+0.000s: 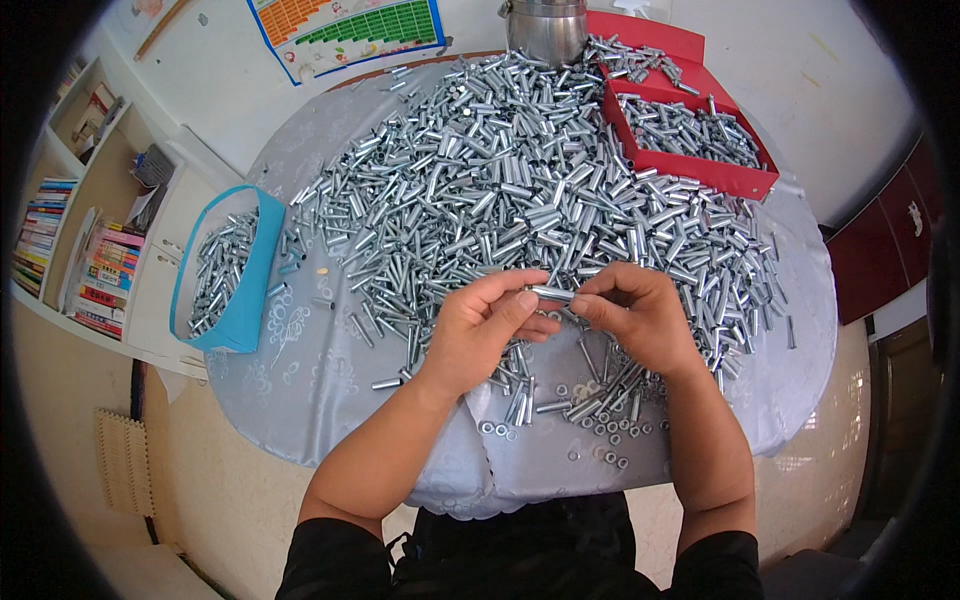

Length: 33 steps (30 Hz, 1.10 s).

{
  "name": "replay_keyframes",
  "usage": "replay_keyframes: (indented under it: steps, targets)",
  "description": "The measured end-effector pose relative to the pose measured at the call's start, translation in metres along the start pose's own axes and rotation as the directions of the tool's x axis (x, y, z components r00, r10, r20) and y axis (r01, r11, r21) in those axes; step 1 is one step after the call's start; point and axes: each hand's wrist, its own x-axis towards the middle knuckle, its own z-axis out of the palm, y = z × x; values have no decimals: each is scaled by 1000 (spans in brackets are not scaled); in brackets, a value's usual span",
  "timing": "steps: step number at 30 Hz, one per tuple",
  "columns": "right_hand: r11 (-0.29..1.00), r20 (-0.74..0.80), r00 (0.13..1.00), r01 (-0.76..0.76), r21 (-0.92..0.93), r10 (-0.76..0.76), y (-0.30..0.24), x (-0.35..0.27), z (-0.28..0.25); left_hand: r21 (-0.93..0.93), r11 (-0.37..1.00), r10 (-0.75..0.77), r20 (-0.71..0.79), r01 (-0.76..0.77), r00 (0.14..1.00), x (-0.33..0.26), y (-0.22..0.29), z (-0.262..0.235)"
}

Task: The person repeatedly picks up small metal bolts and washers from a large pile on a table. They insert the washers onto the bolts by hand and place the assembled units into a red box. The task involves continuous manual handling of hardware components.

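Note:
Between my two hands a shiny silver expansion bolt lies nearly level above the near side of a big heap of metal parts. Its left end is pinched by the thumb and fingers of my left hand. My right hand grips the other end between thumb and bent fingers. The heap holds metal sleeves and long bolts, spread over the table. Below my hands are loose bolts, nuts and washers. What my fingertips cover on the bolt is hidden.
On the left stands a blue box of metal parts. A red box with more parts is at the far right, beside a steel pot. The silver-grey tablecloth covers a rounded table. A bookshelf stands farther left.

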Motion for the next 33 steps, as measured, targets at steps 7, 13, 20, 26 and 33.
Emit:
replay_keyframes:
  steps: [7,13,20,26,33]
  targets:
    - [985,14,991,137,-108,-136,0,-2,5,104,987,121,10,-122,993,0,-8,0]
    - [976,-23,989,142,-165,-148,0,-1,7,50,991,124,-22,-123,992,-2,-5,-4]
    - [646,191,891,434,-628,-412,10,3,5,84,982,189,-305,-171,934,2,-4,-6]
    - [493,243,906,396,-775,-346,21,2,14,127,976,207,-288,-177,935,2,-6,-4]
    - [448,241,927,353,-822,-289,19,1,18,114,979,192,-258,-168,947,0,-9,-4]
